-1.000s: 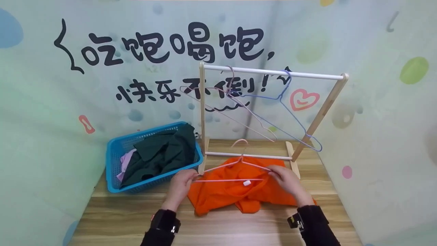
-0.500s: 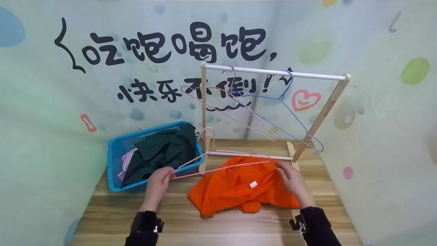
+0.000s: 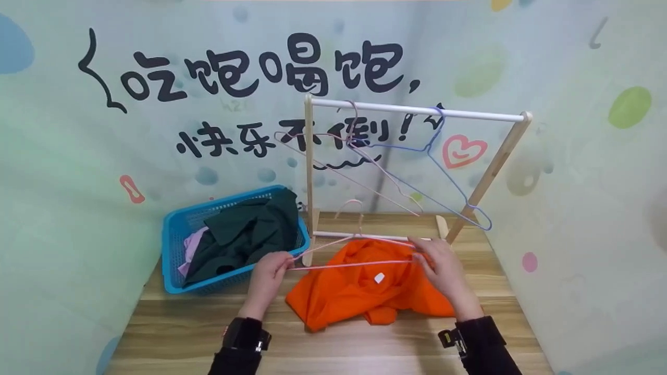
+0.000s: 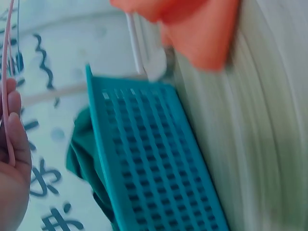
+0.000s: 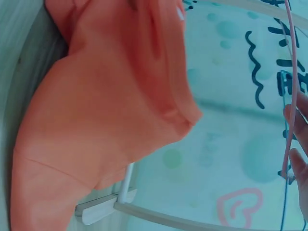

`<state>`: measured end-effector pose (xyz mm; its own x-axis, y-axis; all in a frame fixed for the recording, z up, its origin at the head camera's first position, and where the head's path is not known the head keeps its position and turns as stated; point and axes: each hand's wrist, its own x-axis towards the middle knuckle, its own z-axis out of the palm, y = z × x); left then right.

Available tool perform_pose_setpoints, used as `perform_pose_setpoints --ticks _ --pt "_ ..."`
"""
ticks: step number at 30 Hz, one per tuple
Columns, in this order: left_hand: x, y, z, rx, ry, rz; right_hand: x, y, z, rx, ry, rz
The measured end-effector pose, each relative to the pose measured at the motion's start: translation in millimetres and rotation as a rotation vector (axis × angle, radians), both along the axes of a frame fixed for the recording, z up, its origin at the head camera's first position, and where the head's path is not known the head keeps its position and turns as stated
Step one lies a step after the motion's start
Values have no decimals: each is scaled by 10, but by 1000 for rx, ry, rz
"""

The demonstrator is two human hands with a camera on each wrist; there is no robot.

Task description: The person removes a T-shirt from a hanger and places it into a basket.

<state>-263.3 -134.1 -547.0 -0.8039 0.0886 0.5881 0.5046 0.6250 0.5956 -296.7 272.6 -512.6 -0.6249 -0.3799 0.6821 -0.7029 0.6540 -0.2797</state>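
An orange garment (image 3: 359,289) lies crumpled on the wooden table (image 3: 333,344), seen close up as orange cloth (image 5: 106,120) in the right wrist view. A pink wire hanger (image 3: 349,255) is held just above it. My left hand (image 3: 271,271) pinches the hanger's left end, and my right hand (image 3: 437,263) grips its right end at the garment's collar. The thin pink wire (image 4: 6,86) crosses my left fingers, and the same wire (image 5: 290,86) runs past my right fingers.
A blue plastic basket (image 3: 177,229) with dark green and lilac clothes stands at the left, its wall (image 4: 154,163) filling the left wrist view. Behind the garment stands a wooden drying rack (image 3: 417,112) with a pink hanger (image 3: 359,166) and a blue hanger (image 3: 448,182).
The left hand swung the hanger out to the left, then brought it back right over the orange garment. The right hand, off the hanger half a second ago, holds its right end again.
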Motion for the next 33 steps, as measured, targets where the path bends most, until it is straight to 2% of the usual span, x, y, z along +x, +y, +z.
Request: perform_pose_setpoints --ticks 5,11,14,20,25,28,33 --pt "-33 213 36 28 -14 -31 10 36 95 -75 107 -30" --pt "-73 307 57 165 -109 -20 -10 223 332 -217 149 -135" --pt "-72 322 26 179 -158 -27 -21 334 453 -303 165 -191" --pt "-22 434 -104 92 -221 -62 -67 492 636 -456 233 -371" --pt "54 615 -210 -18 -345 -98 -81 547 754 -531 226 -524" --pt "74 732 -270 -100 -388 -123 -90 571 826 -558 209 -589" --pt "74 883 -389 -205 -401 -137 -141 606 912 -541 201 -668"
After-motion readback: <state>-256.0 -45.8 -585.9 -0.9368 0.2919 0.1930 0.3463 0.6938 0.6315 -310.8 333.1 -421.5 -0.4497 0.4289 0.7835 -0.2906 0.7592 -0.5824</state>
